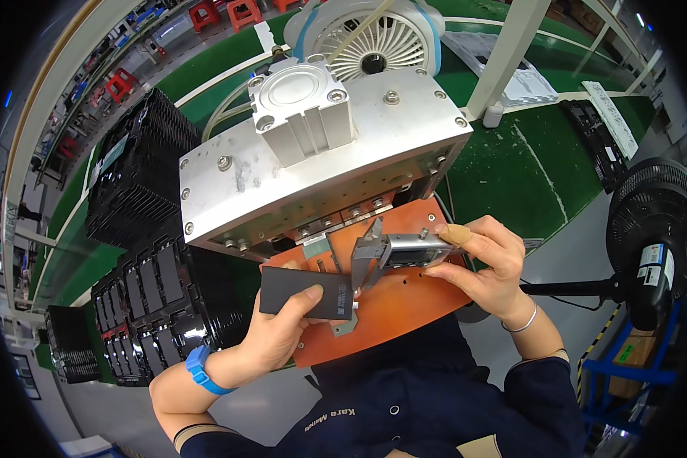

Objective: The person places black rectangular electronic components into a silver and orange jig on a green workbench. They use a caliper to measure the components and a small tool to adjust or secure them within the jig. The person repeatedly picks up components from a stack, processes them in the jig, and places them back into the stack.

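My left hand point(276, 330) grips a flat black rectangular pack point(301, 288), which looks like a battery, with the thumb on top and the other fingers mostly hidden below. Small pale print marks its right end. My right hand point(490, 263) pinches a digital caliper point(416, 250) by its body, a tan covering on one fingertip. The caliper's jaws point(365, 263) point left and stand at the pack's right end; whether they touch it I cannot tell. Both things are above an orange plate point(408, 313) with small holes, in front of a silver press-like fixture point(229, 179).
A metal cylinder block point(301, 99) tops the fixture, with a white fan point(372, 46) behind. Stacked black trays point(141, 168) stand left; nearer trays point(195, 309) hold similar dark pieces. A black fan point(645, 229) stands right. White foam pieces point(611, 118) lie on the green bench point(511, 168).
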The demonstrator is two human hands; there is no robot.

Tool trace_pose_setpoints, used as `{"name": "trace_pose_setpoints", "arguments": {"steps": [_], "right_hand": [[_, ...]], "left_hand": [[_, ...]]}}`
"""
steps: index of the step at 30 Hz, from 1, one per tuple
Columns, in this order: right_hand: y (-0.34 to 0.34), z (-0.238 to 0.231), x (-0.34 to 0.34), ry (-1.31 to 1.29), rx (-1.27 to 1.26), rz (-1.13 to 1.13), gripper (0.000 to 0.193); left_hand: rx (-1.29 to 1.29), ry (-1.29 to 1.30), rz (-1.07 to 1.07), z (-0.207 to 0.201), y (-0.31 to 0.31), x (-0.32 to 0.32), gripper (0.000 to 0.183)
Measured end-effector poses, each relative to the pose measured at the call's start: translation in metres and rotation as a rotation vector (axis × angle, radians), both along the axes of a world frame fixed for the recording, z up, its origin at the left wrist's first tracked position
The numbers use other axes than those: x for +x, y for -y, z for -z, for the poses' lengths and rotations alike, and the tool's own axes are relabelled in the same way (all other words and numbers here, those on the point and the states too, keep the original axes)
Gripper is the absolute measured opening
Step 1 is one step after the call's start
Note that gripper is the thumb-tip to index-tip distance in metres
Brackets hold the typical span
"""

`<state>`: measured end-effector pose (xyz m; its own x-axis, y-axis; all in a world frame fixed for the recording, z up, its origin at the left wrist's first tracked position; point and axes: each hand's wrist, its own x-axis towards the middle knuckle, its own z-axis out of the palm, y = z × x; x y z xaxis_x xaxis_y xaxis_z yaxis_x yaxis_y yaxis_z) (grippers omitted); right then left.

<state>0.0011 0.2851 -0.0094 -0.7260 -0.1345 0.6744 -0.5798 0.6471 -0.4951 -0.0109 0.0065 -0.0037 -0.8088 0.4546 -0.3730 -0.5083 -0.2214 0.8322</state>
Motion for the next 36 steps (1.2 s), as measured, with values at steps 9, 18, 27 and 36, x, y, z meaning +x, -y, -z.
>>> {"name": "trace_pose_setpoints", "arguments": {"steps": [9,18,27,36], "right_hand": [[0.0029,0.0039,-0.0022,-0.032,-0.005,-0.003,0.042],[0.0018,0.0041,-0.0041,-0.004,0.001,-0.013,0.045],[-0.0008,0.0017,-0.0008,-0.041,-0.003,-0.013,0.046],[0.0032,0.003,0.004,-0.02,0.006,-0.052,0.046]], "left_hand": [[-0.054,-0.034,-0.019,-0.0012,-0.0009,0.0014,0.032],[0.011,0.005,-0.005,-0.0007,-0.0001,-0.0005,0.022],[-0.078,-0.07,-0.013,0.002,0.0007,0.0019,0.034],[-0.006,-0.008,-0.068,-0.0017,-0.0019,0.0013,0.018]]}}
